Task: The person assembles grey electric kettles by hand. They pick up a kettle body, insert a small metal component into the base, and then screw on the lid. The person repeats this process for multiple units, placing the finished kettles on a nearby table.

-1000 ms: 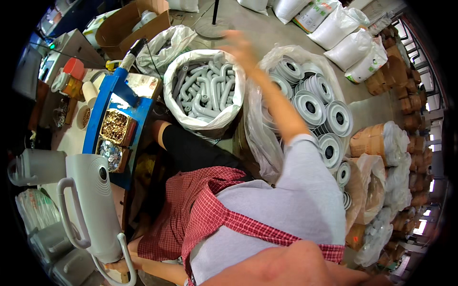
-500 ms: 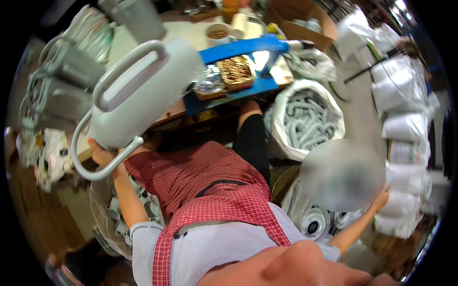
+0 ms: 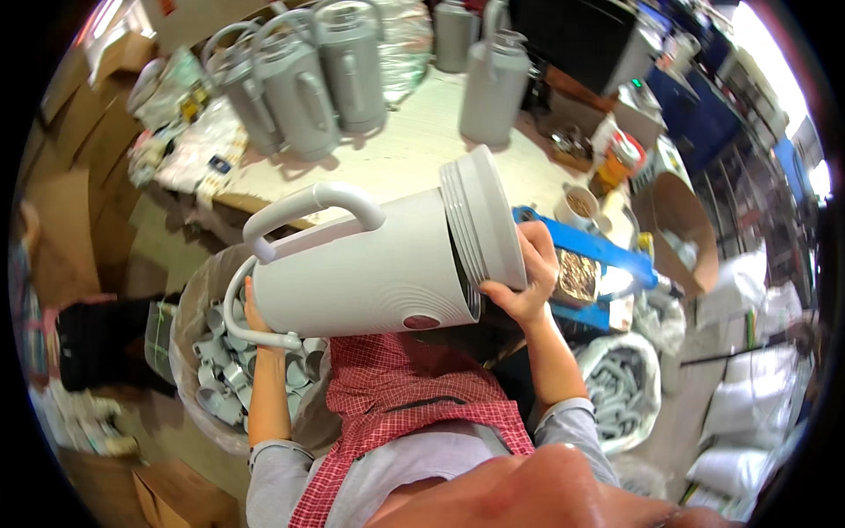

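A large light-grey thermos jug is tilted nearly onto its side in front of me, its side handle upward and a curved carrying handle at its left end. My left hand is closed around that left end, with most of its fingers hidden behind the jug. At the right end, my right hand grips a grey ribbed round base, thumb on its near edge. The base sits slantwise against the jug's open bottom, and a dark gap shows along the lower side.
Several grey thermos jugs stand on the pale worktable. A blue metal fixture lies beyond my right hand. At left is a bag of small grey parts; at right, a white sack of curved grey handles.
My right hand has come in from the far right and now holds the base at the jug's bottom. The jug has turned closer to level, and my view has swung left.
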{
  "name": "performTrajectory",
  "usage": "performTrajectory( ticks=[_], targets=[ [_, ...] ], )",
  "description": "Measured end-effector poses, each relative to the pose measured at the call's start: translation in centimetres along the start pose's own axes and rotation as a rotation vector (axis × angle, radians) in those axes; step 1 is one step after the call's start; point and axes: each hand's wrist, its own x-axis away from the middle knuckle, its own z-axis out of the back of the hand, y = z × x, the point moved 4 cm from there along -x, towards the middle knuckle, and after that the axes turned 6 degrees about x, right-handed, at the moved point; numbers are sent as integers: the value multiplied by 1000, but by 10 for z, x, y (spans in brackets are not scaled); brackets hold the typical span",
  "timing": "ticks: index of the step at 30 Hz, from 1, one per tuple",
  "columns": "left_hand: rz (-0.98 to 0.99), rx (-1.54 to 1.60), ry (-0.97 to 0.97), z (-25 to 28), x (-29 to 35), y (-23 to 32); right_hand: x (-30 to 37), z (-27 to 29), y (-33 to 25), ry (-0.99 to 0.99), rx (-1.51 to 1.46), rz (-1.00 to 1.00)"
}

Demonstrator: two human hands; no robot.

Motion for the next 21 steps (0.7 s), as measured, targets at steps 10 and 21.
performTrajectory(
  ticks=[10,21],
  targets=[
    [64,67,242,12,3,4,-6,-42,-13,-21,-188,94],
    [-360,-52,302,74,-21,114,5,-180,103,-424,-899,-1363]
  ],
)
